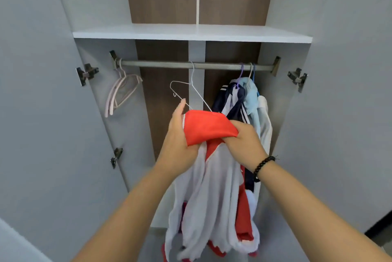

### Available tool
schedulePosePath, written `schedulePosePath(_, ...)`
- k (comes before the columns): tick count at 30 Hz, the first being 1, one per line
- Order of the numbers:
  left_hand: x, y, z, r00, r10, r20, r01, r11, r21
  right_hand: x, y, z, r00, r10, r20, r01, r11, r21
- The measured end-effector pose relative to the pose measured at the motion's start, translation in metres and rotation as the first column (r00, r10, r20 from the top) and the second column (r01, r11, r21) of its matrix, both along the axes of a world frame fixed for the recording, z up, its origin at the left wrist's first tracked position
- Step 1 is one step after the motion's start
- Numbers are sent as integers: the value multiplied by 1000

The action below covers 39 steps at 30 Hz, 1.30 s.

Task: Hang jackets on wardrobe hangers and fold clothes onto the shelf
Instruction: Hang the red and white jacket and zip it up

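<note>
A red and white fleece jacket (212,194) hangs down in front of the open wardrobe, bunched at its red top. My left hand (177,134) holds the jacket's left side, fingers raised against a thin white wire hanger (186,90). That hanger hooks on the metal rail (161,64), and its lower end is hidden behind the red cloth. My right hand (244,141), with a black bead bracelet at the wrist, grips the red fabric from the right.
Pale pink hangers (121,94) hang at the rail's left end. A navy striped jacket (232,102), a light blue garment (251,96) and a white one (265,121) hang at the right. A white shelf (191,33) runs above the rail. Both doors stand open.
</note>
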<state>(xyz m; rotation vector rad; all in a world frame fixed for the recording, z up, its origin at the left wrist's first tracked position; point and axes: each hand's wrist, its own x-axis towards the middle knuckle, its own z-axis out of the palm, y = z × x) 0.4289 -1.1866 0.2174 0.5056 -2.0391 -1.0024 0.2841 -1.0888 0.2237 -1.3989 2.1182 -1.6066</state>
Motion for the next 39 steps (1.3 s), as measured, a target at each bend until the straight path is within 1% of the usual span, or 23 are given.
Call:
schedulePosePath(2,-10,-19,-5,997,-69,45,73,992,-99,-12,-18,-7,1000,-2,20,1,1000,26)
schedulePosePath(3,-13,-30,-9,990,-89,106,100,989,-106,-18,-26,-10,999,-8,35,6,999,38)
schedulePosePath(4,-17,-43,-13,979,-125,161,134,990,-49,-25,-35,-12,999,-10,44,8,998,61)
schedulePosePath(5,-21,-55,-15,964,-189,188,185,982,40,-30,-43,-14,999,-7,48,3,996,87)
schedulePosePath(7,-28,-81,-21,941,-279,190,245,952,186,-38,-60,-19,999,3,35,-7,991,133)
schedulePosePath(10,-36,-117,-22,932,-311,184,236,909,343,-45,-89,-30,1000,-4,21,0,987,160)
schedulePosePath(12,-41,-137,-22,930,-313,192,219,893,393,-47,-109,-38,997,-25,78,11,984,176)
schedulePosePath(14,-44,-153,-19,947,-272,174,193,909,369,-48,-126,-44,980,-32,196,-3,984,177)
schedulePosePath(16,-45,-168,-17,951,-272,146,207,913,352,-46,-140,-47,948,-1,318,-55,984,168)
schedulePosePath(17,-46,-176,-17,944,-292,155,230,918,324,-46,-146,-50,929,12,369,-79,983,168)
schedulePosePath(19,-49,-190,-19,930,-296,220,242,940,241,-47,-158,-56,910,21,413,-104,978,181)
schedulePosePath(21,-52,-203,-20,929,-250,272,198,959,204,-53,-168,-60,920,60,388,-153,965,212)
schedulePosePath(24,-56,-224,-19,929,-193,314,148,976,162,-70,-186,-57,932,165,322,-276,900,339)
schedulePosePath(26,-59,-241,-19,926,-175,336,135,981,139,-85,-203,-52,933,191,306,-306,868,391)
schedulePosePath(27,-60,-248,-19,919,-165,357,120,982,145,-94,-213,-50,939,179,293,-289,872,394)
schedulePosePath(29,-63,-263,-20,913,-122,389,69,987,147,-113,-235,-43,968,111,226,-189,913,361)
schedulePosePath(31,-66,-275,-22,917,-28,398,-18,993,113,-138,-261,-37,992,15,127,-55,946,321)
schedulePosePath(34,-71,-292,-18,922,111,370,-155,984,89,-173,-300,-29,991,-118,64,98,961,258)
schedulePosePath(36,-76,-305,-14,921,179,347,-233,965,119,-195,-329,-30,981,-194,-11,188,930,315)
schedulePosePath(37,-79,-311,-12,918,216,331,-279,948,155,-207,-343,-35,978,-209,-17,201,914,352)
schedulePosePath(39,-84,-321,-7,913,289,287,-371,881,294,-220,-368,-38,986,-167,27,140,894,426)
